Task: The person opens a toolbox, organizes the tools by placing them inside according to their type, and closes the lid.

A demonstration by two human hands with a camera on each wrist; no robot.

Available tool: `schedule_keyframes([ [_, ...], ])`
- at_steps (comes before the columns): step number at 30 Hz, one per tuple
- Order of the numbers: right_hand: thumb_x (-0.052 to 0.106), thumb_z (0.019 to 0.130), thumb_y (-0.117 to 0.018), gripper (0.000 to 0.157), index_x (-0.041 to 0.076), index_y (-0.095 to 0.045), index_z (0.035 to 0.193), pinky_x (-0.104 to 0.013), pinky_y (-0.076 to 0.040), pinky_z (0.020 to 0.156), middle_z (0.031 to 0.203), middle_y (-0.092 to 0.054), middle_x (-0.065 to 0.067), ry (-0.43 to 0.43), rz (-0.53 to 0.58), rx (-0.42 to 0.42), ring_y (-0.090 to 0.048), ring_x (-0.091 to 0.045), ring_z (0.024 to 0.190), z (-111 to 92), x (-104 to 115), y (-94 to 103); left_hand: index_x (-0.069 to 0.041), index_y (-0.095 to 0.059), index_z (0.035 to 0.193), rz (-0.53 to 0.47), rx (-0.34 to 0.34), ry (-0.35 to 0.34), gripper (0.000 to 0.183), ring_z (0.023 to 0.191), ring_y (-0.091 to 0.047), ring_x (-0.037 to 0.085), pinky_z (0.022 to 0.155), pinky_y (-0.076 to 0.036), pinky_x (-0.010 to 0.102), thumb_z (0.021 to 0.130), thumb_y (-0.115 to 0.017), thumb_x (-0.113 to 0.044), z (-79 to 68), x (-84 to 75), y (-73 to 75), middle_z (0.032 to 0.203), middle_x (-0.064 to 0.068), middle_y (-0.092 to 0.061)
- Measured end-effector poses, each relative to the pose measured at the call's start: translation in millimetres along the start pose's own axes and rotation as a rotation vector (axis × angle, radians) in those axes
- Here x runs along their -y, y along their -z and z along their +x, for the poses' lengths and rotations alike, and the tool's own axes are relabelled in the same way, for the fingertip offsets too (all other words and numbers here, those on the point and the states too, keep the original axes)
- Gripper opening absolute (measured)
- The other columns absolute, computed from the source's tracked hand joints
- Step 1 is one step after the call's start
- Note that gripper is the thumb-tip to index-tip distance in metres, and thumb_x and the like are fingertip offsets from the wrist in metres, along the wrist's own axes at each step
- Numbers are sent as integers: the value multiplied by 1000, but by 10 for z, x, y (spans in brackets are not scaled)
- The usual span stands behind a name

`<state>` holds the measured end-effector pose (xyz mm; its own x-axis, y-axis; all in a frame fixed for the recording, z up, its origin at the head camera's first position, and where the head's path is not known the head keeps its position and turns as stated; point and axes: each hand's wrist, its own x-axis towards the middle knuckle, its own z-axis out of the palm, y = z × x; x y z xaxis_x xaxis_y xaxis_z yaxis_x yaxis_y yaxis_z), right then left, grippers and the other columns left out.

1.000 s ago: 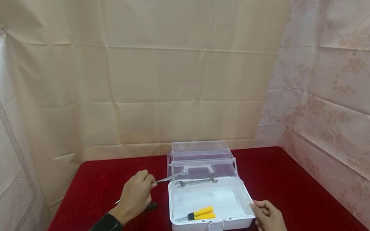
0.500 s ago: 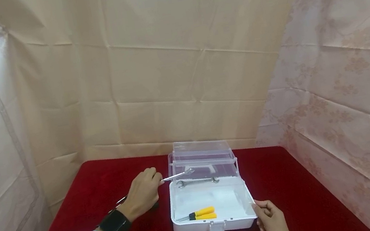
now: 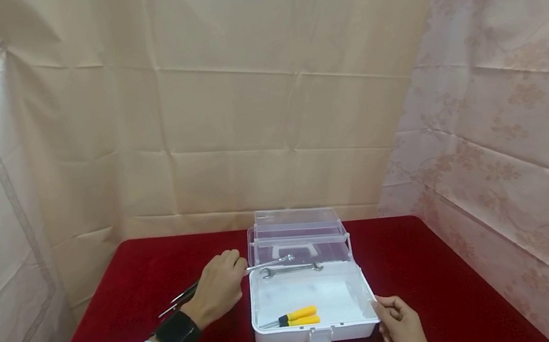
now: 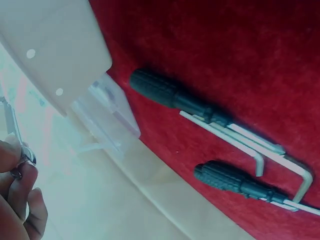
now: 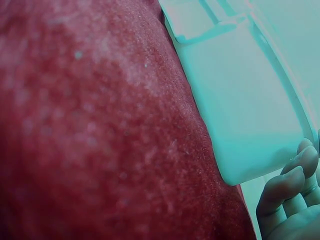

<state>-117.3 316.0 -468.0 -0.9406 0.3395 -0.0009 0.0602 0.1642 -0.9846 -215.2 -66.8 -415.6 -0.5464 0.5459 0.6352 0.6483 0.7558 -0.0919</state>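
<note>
My left hand (image 3: 221, 283) pinches one end of a silver wrench (image 3: 271, 263), whose free end reaches over the back of an open white toolbox (image 3: 287, 338). Another open-end wrench (image 3: 293, 269) lies along the box's back side, just below the held one in the head view. Two yellow-handled screwdrivers (image 3: 298, 314) rest inside at the front. At the box's front right corner my right hand (image 3: 403, 325) grips the rim, fingers curled against the outer wall. In the left wrist view, the fingers (image 4: 25, 185) close round the wrench's end.
Left of the box, two black-handled screwdrivers (image 4: 160, 90) and L-shaped hex keys (image 4: 225, 135) lie on the red cloth (image 3: 159, 263). The clear lid (image 3: 296, 222) is folded back behind the box. A latch (image 3: 319, 340) hangs at its front. Curtains (image 3: 253, 108) surround the table.
My left hand has moved right and slightly nearer, carrying the wrench farther over the back of the toolbox. More of the tools behind my wrist shows. The right hand stays at the corner.
</note>
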Motion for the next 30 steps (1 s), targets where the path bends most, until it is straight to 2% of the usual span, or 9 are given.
schedule_keyframes([
  [6, 27, 90, -70, 45, -2, -58, 121, -24, -35, 39, 62, -51, -4, -1, -1, -2, -40, -10, 42, 7, 0, 5, -8, -69, 99, 2, 19, -17, 24, 75, -41, 14, 67, -38, 26, 78, -76, -17, 100, -63, 22, 85, 2, -54],
  [10, 29, 89, -70, 47, -2, -57, 122, -25, -36, 39, 63, -52, -5, -9, -13, 5, -40, -10, 42, 6, -2, 1, -6, -69, 102, -9, 7, -45, 32, 79, -45, 16, 71, -41, 27, 75, -80, -20, 147, -108, 14, 90, 5, -59],
  [14, 30, 89, -70, 48, -2, -57, 122, -25, -36, 39, 63, -52, -5, -13, -22, 5, -40, -11, 42, 1, -3, 3, -5, -69, 107, -7, 0, -65, 39, 80, -48, 17, 73, -43, 28, 72, -82, -18, 192, -153, -9, 95, 7, -60],
  [21, 31, 89, -71, 49, -3, -57, 122, -25, -36, 38, 62, -51, -6, -5, -27, 6, -40, -10, 41, -6, 1, 8, -5, -67, 98, 55, -11, -108, 26, 76, -46, 17, 68, -40, 26, 74, -76, -12, 261, -230, -64, 89, 6, -56],
  [25, 30, 89, -71, 48, -3, -57, 122, -25, -36, 38, 62, -51, -6, -10, -22, 2, -39, -10, 41, -6, 9, 6, -4, -69, 102, 86, 23, -115, 33, 76, -46, 17, 70, -42, 26, 73, -79, -18, 293, -254, -90, 89, 6, -56],
  [30, 32, 89, -70, 50, -2, -57, 123, -25, -36, 39, 63, -52, -5, -18, -20, 8, -40, -10, 42, 2, 5, -2, -6, -70, 111, 68, 67, -97, 43, 77, -47, 15, 76, -44, 25, 73, -81, -22, 311, -265, -122, 96, 5, -59],
])
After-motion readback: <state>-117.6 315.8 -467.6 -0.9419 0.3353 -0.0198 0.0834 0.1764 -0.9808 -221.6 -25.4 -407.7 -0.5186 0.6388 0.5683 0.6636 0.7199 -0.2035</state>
